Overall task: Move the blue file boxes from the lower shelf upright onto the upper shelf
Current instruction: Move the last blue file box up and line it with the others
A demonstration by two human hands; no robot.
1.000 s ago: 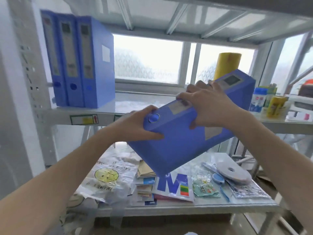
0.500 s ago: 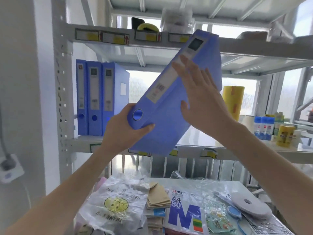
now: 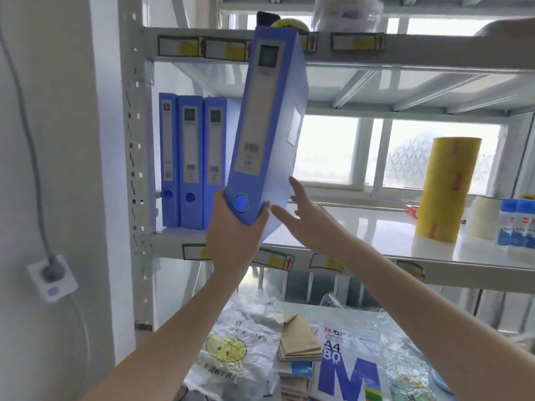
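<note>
The blue file box (image 3: 267,131) in hand is held in the air in front of the rack, its long axis nearly vertical and leaning a little to the right at the top, spine with the round finger hole facing the camera; its top corner overlaps the front edge of the shelf above, its bottom end hangs just above and in front of the upper shelf (image 3: 376,227); the left hand (image 3: 231,235) is closed around that bottom end from below, thumb on the left edge and fingers curled up the right, and it bears the weight; the right hand (image 3: 307,221) is open with fingers spread, beside the box's right face low down, and whether it touches the box I cannot tell; three blue file boxes (image 3: 189,160) already stand upright at the left end of that shelf, spines outward, touching one another; the gap that matters lies just right of the third, between it and the held box's base, so the target sits behind and slightly left of the left hand; I judge the next move to be a push inward and down with the box kept upright, the left hand leading since it is nearer the row; a yellow roll (image 3: 445,189) stands well apart to the right; the lower shelf (image 3: 390,319) below holds bags and paper packs.
</note>
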